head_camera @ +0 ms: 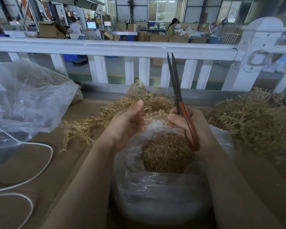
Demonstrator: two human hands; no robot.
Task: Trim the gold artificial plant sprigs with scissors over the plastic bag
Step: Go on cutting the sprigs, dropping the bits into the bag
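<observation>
A clear plastic bag (155, 189) stands open in front of me, with gold trimmings (163, 154) heaped inside. Just above its mouth my left hand (129, 123) holds a gold sprig (153, 115) with curled fingers. My right hand (190, 126) grips long scissors (178, 100) by their red-brown handles. The dark blades point up and are nearly closed. A pile of gold sprigs (139, 103) lies on the table behind my hands.
A second heap of gold sprigs (254, 118) sits at the right. A big crumpled plastic bag (23, 100) fills the left side, with a white cord (40, 171) looping on the brown table (59, 162). A white railing (122, 48) closes off the far edge.
</observation>
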